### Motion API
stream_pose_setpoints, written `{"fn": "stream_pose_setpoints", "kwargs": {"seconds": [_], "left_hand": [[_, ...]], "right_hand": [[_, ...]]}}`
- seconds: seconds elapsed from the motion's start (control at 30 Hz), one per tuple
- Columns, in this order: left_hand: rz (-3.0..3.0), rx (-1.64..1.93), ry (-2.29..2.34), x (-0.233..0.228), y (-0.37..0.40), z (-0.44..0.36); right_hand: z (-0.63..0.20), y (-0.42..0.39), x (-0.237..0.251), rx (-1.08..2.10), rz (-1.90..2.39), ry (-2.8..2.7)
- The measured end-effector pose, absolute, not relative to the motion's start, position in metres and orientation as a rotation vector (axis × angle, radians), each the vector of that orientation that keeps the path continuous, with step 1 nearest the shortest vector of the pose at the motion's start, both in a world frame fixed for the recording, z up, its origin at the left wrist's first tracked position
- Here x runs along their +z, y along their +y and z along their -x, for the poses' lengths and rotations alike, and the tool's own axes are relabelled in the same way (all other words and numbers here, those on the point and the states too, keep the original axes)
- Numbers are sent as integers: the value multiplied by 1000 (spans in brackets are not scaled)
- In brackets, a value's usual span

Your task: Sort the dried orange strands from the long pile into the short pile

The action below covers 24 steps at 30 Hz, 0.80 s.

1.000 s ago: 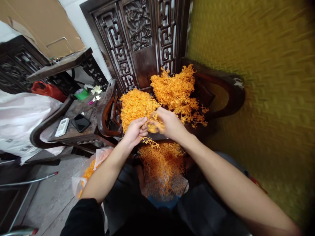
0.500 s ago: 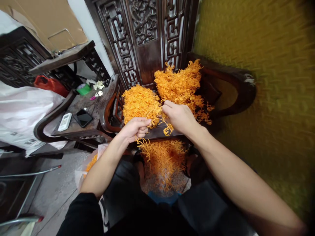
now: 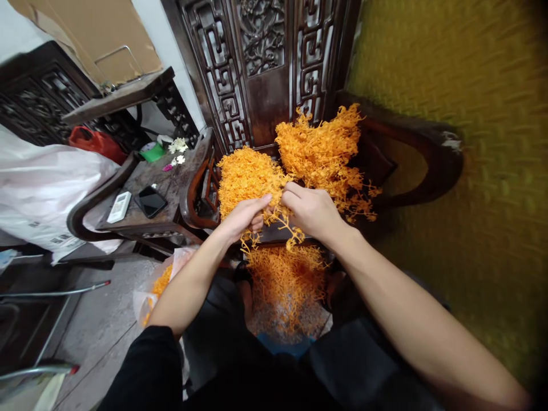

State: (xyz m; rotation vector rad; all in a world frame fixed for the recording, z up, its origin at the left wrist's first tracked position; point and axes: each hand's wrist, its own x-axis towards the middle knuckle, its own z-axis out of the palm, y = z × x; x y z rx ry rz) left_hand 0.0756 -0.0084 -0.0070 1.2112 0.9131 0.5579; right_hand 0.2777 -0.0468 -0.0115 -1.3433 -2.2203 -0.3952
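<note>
Two heaps of orange branching sprigs lie on a dark wooden chair seat (image 3: 274, 233): a dense left heap (image 3: 246, 177) and a looser right heap (image 3: 323, 151). My left hand (image 3: 245, 216) and my right hand (image 3: 312, 210) meet at the front of the heaps, both pinching the same orange sprig (image 3: 280, 220), which dangles between them. Below the seat edge, a pile of loose orange strands (image 3: 285, 282) sits in a container between my knees.
A carved wooden screen (image 3: 265, 63) stands behind the chair, and a yellow textured wall (image 3: 462, 142) fills the right. On the left, a side table (image 3: 169, 185) holds a phone (image 3: 150, 201) and a white remote (image 3: 119, 206). A plastic bag with orange bits (image 3: 154, 285) lies on the floor.
Both hands have moved up and back toward the heaps, and the sprig between them now hangs lower. The camera has tilted slightly.
</note>
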Motion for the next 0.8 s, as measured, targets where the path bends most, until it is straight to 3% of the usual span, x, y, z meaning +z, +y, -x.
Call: {"fn": "stream_pose_setpoints", "kwargs": {"seconds": [0.63, 0.8], "left_hand": [[-1652, 359, 956, 5, -12, -80], [-1533, 329, 761, 11, -19, -72]], "right_hand": [[-265, -56, -8, -371, 1312, -2387], [-279, -41, -16, -280, 1457, -2219]]}}
